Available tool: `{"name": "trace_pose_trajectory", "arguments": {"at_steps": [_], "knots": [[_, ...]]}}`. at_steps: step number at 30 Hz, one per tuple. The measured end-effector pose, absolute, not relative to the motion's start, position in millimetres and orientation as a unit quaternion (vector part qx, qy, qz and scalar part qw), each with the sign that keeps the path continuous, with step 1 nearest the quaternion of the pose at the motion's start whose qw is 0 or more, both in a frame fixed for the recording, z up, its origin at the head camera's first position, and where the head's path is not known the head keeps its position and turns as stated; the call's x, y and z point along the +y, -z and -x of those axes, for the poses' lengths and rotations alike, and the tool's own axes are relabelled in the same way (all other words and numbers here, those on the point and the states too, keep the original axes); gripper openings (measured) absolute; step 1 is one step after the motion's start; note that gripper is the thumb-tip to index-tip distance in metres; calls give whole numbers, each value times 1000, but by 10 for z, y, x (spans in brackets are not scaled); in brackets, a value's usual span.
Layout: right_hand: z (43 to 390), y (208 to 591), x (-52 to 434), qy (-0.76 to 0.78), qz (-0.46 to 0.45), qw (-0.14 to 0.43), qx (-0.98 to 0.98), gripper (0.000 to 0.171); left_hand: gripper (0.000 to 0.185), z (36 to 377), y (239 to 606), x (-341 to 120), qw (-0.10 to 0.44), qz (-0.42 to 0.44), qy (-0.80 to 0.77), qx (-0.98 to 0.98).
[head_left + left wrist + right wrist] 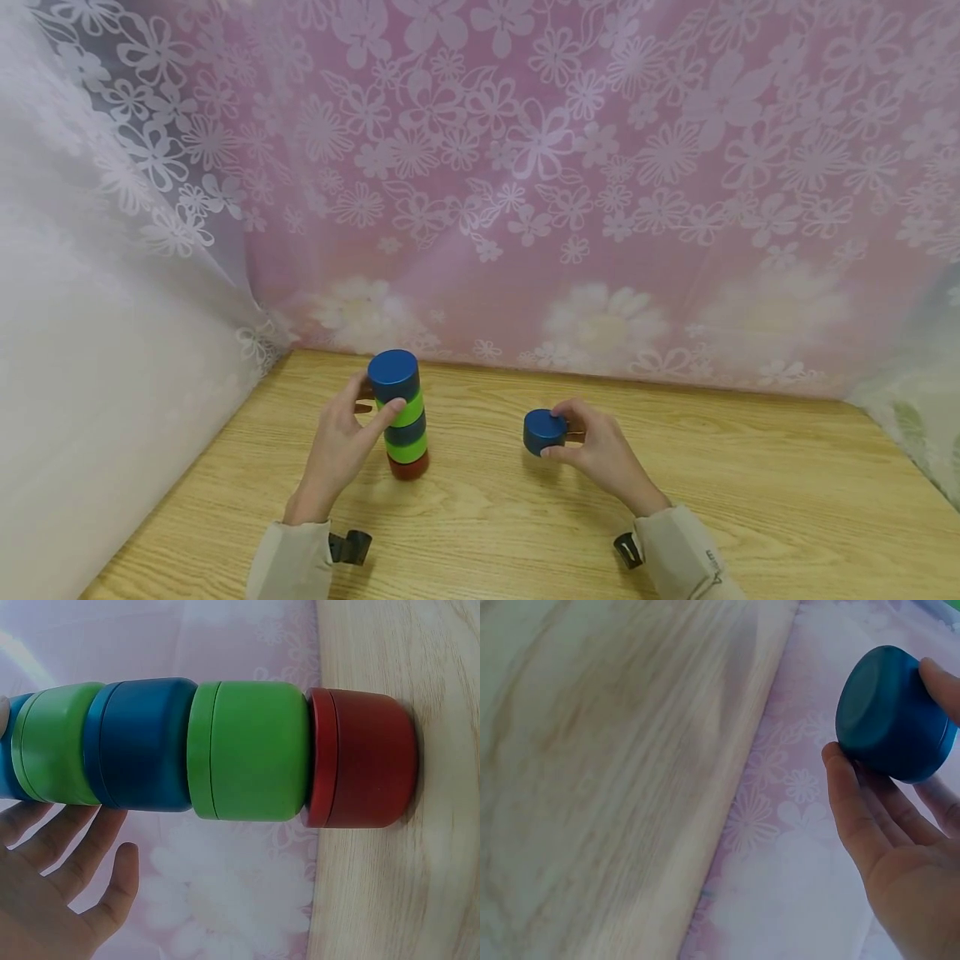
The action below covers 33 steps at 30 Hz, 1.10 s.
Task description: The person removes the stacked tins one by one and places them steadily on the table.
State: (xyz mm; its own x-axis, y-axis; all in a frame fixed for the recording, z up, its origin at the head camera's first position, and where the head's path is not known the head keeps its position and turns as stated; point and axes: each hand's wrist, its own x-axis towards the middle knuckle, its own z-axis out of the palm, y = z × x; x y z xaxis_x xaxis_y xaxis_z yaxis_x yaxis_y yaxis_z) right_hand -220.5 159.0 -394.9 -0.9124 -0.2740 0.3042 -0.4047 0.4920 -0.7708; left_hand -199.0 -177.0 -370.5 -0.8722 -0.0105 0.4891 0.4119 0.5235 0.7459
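Observation:
A stack of small round tins [406, 429] stands upright at the left of the table, red at the bottom, then green, blue, green, and blue on top. My left hand [339, 442] grips the stack near its top, thumb in front and fingers round the left side. In the left wrist view the red tin [364, 759] rests on the wood. Well to the right of the stack, my right hand [600, 446] holds another blue tin [544, 432] between thumb and fingers. The right wrist view has this blue tin [892, 712] raised off the table, its underside showing.
The wood-grain table [480, 533] reaches back to a pink flowered cloth [480, 208] hanging behind. A whitish sheet [112, 350] borders the left side. Black wrist mounts [351, 547] stick out from both sleeves.

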Motion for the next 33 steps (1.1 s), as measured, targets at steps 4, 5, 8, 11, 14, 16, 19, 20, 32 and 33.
{"name": "trace_pose_trajectory", "arguments": {"at_steps": [4, 5, 8, 11, 14, 16, 19, 20, 32, 33], "knots": [[2200, 3960, 1600, -457, -189, 58, -867, 47, 48, 1989, 3709, -1767, 219, 116, 478, -843], [2201, 3964, 1603, -455, -186, 55, -869, 47, 48, 1990, 3711, -1765, 218, 115, 479, -843], [2212, 3984, 1624, -450, -181, 48, -873, 45, 49, 1998, 3718, -1758, 214, 113, 480, -843], [2227, 4006, 1649, -441, -183, 46, -877, 44, 50, 2012, 3726, -1755, 212, 111, 477, -846], [2236, 4026, 1668, -432, -190, 42, -881, 43, 51, 2017, 3727, -1757, 211, 108, 472, -849], [2236, 4034, 1673, -428, -192, 37, -882, 43, 51, 2017, 3727, -1760, 209, 106, 473, -849], [2240, 4041, 1674, -423, -192, 30, -885, 43, 51, 2010, 3718, -1763, 206, 104, 475, -849], [2242, 4046, 1674, -421, -191, 29, -886, 43, 52, 2008, 3716, -1764, 205, 104, 475, -850], [2199, 4040, 1646, -407, -208, 13, -889, 42, 50, 1994, 3714, -1773, 216, 111, 468, -849], [2197, 4044, 1646, -405, -210, 13, -889, 42, 50, 1991, 3713, -1775, 217, 112, 467, -850]]}}
